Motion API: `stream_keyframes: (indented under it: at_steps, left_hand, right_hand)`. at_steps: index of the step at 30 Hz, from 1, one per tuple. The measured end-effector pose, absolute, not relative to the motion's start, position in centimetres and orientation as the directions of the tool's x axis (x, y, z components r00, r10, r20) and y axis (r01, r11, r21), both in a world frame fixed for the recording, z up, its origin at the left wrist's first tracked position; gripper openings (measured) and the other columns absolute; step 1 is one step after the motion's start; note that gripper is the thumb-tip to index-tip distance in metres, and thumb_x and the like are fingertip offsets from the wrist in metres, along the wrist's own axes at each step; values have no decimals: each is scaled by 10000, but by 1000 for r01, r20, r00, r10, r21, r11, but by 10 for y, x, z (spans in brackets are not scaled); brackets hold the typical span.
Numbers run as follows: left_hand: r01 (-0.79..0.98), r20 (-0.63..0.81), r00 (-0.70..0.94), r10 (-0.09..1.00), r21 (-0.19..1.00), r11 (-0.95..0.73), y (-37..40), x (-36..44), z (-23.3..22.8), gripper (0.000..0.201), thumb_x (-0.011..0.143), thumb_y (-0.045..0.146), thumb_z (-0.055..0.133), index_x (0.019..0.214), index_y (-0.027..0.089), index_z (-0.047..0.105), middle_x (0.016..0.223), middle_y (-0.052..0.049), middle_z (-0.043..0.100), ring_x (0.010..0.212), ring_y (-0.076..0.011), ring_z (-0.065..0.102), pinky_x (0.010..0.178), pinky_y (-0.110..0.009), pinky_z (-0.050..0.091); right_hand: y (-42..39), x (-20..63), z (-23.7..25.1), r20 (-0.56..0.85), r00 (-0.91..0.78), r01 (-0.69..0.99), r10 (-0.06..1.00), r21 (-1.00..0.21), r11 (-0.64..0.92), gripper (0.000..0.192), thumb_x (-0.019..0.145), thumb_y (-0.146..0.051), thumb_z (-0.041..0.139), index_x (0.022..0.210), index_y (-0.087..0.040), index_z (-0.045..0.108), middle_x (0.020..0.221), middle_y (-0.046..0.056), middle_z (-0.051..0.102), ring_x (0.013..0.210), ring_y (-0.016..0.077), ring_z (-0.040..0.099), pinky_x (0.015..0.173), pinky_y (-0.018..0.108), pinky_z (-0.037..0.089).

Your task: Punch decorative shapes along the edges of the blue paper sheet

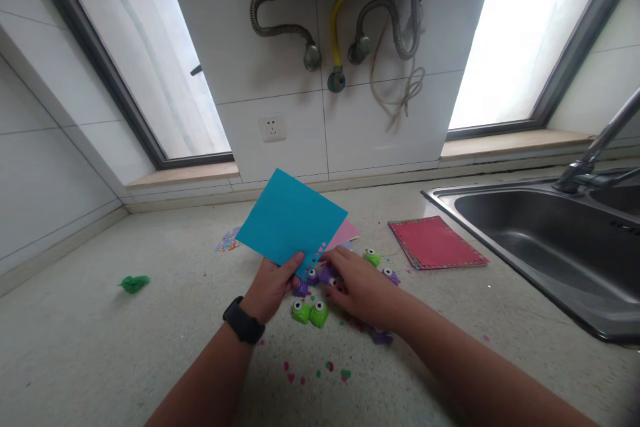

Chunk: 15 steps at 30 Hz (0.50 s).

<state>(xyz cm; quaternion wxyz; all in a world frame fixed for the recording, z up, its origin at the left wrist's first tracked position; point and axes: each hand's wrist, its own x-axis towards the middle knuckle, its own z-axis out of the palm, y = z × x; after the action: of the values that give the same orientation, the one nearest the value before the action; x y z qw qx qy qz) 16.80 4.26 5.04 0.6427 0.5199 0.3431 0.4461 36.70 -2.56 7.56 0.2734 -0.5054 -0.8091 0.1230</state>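
Note:
A sheet of blue paper [293,213] is pinched along its lower edge by my left hand [277,283], thumb on top. A row of small punched holes runs along its right edge. My right hand [357,280] curls its fingers around a purple craft punch [329,275] beside that edge; the fingers partly hide it. Below the hands, two green craft punches [310,312] stand side by side on the counter. Another green punch [371,256] and a purple punch [390,275] lie beyond my right hand. Part of a pink sheet [344,233] shows behind the blue paper.
A stack of red sheets [436,243] with punched edges lies to the right, near the steel sink [525,227]. Paper bits [291,377] are scattered in front. Crumpled green material [134,283] sits left, colourful scraps [229,240] behind. Pipes [335,27] and a socket [273,127] are on the wall.

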Motion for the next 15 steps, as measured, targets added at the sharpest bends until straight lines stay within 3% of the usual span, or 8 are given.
stream_keyframes:
  at_steps: [2, 4, 7, 9, 11, 15]
  left_hand:
    - [-251, 21, 365, 931, 965, 77, 42, 168, 51, 472, 752, 466, 811, 990, 141, 564, 680, 47, 562, 454, -25, 428, 401, -142, 290]
    - [-299, 21, 362, 932, 950, 95, 42, 167, 49, 462, 751, 444, 819, 980, 146, 551, 693, 57, 543, 457, -16, 414, 414, -147, 280]
    - [-371, 33, 366, 930, 922, 113, 42, 167, 46, 458, 759, 417, 824, 989, 167, 517, 689, 80, 498, 459, -10, 388, 451, -165, 306]
    - [-390, 44, 369, 928, 914, 112, 41, 167, 45, 463, 760, 413, 825, 989, 179, 498, 681, 88, 472, 460, -11, 379, 467, -175, 312]
    - [-384, 48, 371, 928, 918, 105, 40, 167, 44, 464, 754, 420, 828, 961, 179, 489, 680, 85, 465, 467, -14, 383, 475, -180, 311]
    - [-334, 50, 379, 924, 939, 86, 39, 166, 44, 462, 751, 457, 821, 889, 170, 487, 647, 76, 454, 485, -26, 390, 482, -182, 293]
  right_hand:
    - [-23, 374, 80, 360, -207, 655, 910, -640, 402, 404, 853, -208, 653, 1252, -181, 595, 1161, 108, 589, 941, 196, 583, 850, 352, 476]
    - [-21, 381, 84, 358, -63, 518, 932, -786, 337, 328, 830, -277, 717, 1135, -180, 643, 1025, 77, 597, 781, 155, 553, 725, 321, 478]
    - [-23, 387, 94, 351, 78, 200, 933, -923, 330, 380, 772, -317, 790, 1081, -192, 609, 810, 5, 560, 687, 135, 522, 625, 289, 468]
    - [-29, 386, 101, 420, 112, -14, 901, -905, 424, 402, 752, -284, 811, 1068, -210, 574, 839, 1, 580, 729, 134, 564, 650, 285, 506]
    - [-38, 382, 107, 553, 145, -99, 820, -817, 568, 407, 722, -221, 839, 1024, -219, 567, 929, 17, 604, 837, 146, 613, 739, 300, 546]
    - [-55, 373, 111, 722, 200, 89, 662, -686, 722, 419, 712, -202, 864, 1026, -231, 588, 954, 34, 603, 852, 164, 623, 752, 323, 568]
